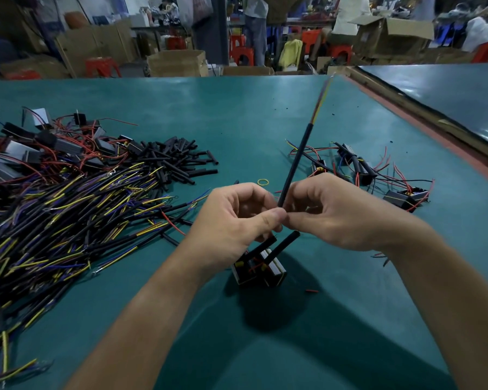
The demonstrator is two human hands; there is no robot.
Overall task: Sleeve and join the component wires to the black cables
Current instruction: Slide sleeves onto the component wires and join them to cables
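My left hand (238,218) and my right hand (338,212) meet fingertip to fingertip at the middle of the green table (237,114). Between them they pinch the lower end of a black cable (296,161) that slants up and away, with coloured wire ends at its far tip. Below my hands hangs a small black component (258,270) with two black sleeves (282,247) on its wires. The joint itself is hidden by my fingers.
A big heap of black cables with yellow and blue ends (54,220) fills the left side. Behind it lie loose components (40,144) and black sleeves (175,161). Joined components (364,170) lie at the right. A yellow rubber band (263,181) sits near my hands.
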